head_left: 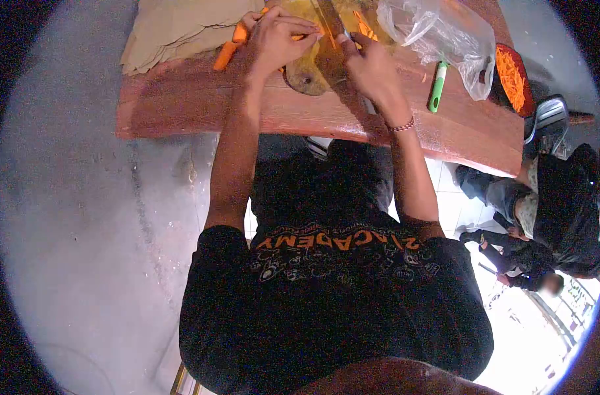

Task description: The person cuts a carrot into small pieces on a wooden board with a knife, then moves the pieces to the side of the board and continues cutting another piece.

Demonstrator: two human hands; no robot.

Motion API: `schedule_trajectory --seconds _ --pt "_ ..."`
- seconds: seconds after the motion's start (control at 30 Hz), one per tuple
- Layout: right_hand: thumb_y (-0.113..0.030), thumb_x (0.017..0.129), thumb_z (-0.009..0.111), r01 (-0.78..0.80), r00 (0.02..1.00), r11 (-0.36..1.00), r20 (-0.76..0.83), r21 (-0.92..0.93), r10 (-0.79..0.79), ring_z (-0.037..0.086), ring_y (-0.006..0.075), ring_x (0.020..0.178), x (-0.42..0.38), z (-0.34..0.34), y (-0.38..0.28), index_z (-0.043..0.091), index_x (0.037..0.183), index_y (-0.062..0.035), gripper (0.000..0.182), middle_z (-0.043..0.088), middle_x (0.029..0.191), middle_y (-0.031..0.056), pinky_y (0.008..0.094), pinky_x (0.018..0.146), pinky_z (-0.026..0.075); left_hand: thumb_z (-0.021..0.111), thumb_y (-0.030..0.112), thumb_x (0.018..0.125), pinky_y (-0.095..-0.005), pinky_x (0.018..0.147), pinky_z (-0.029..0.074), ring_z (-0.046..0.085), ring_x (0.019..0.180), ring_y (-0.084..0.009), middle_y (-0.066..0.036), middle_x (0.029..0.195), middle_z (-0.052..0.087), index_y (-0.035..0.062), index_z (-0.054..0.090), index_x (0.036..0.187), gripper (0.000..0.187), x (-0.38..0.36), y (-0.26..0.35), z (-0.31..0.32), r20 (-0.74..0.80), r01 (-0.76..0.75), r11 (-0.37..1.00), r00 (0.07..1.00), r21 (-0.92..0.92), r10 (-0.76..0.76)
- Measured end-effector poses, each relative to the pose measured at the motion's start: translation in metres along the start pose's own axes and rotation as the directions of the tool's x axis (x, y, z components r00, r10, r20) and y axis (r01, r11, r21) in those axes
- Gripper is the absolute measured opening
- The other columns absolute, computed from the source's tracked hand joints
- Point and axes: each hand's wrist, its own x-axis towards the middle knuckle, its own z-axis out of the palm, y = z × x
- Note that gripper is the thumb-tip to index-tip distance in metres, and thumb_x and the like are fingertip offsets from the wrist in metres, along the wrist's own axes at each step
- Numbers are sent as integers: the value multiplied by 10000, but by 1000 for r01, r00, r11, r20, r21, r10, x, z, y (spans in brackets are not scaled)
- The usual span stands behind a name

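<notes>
My left hand (283, 39) is closed on a piece of carrot (322, 31), pressing it down with bunched fingertips on a wooden cutting board (304, 78). In my right hand (371, 66) is the handle of a knife (330, 21), its blade on the board just right of my left fingertips. Cut carrot strips (364, 26) lie on the board beyond the knife. Left of my left hand rests a thicker length of carrot (227, 54), partly hidden by that hand.
Brown paper sheets (175, 39) cover the table's left end. To the right are a crumpled clear plastic bag (445, 39), a green-and-white handled tool (437, 87) and a red container (527, 105) of shredded carrot (509, 76). The wooden table's edge (313, 125) is nearest me. People sit at the far right.
</notes>
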Motion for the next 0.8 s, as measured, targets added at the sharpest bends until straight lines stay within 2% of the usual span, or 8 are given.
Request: schedule_trajectory --seconds 0.1,0.17,0.27,0.4,0.47,0.57,0.7,0.8 --pt "-356 988 498 -42 996 997 78 70 37 658 483 917 -8 -2 -2 660 1069 40 435 672 902 319 545 806 520 778 446 800 -365 917 362 625 948 -128 94 975 763 256 816 920 228 -1 -6 5 -71 -60 996 996 -63 56" --pt "-346 998 491 1 1000 998 26 59 -3 656 491 896 -12 1 -3 657 1064 45 431 670 892 320 543 789 520 777 443 802 -351 911 375 628 937 -128 94 972 764 255 815 914 222 -1 0 -3 -83 -74 997 994 29 76" --pt "-355 1007 479 -6 999 998 53 55 3 654 496 895 -13 3 -1 658 1061 41 438 669 895 323 538 784 522 767 456 806 -375 912 358 629 943 -126 99 972 763 268 814 920 225 -2 -11 9 -65 -53 997 997 -49 50" --pt "-360 1006 480 -52 994 995 101 84 43 652 498 906 -16 2 -5 656 1066 35 437 672 898 319 539 786 521 760 447 814 -371 922 356 630 940 -126 103 982 761 273 812 923 212 -3 -6 -1 -55 -65 998 996 -15 64" --pt "-359 1006 480 1 998 998 55 62 -5 653 496 910 -16 5 1 653 1075 31 433 674 899 316 538 788 521 764 378 803 -376 956 302 602 1007 -116 141 983 751 259 808 879 149 -4 -9 6 -68 -66 994 996 -83 60" --pt "-360 1005 482 -29 994 998 103 54 23 655 493 907 -16 1 -4 652 1085 24 427 676 898 313 538 789 521 764 371 805 -376 958 301 597 1009 -124 139 984 751 248 809 885 154 -4 -2 -3 -50 -52 997 998 -48 50" --pt "-366 1003 482 7 997 999 74 41 -10 656 488 916 -15 3 -1 656 1087 13 425 677 915 313 539 794 521 763 364 805 -379 959 300 597 995 -125 134 984 752 246 810 889 152 -4 -3 1 -57 -56 996 997 -67 52" --pt "-367 1001 484 -30 994 999 102 41 26 654 486 926 -15 2 -3 655 1097 5 421 678 921 311 541 797 520 763 362 803 -376 956 303 598 991 -124 123 987 753 243 812 894 158 -4 -4 2 -45 -55 996 998 -74 52"
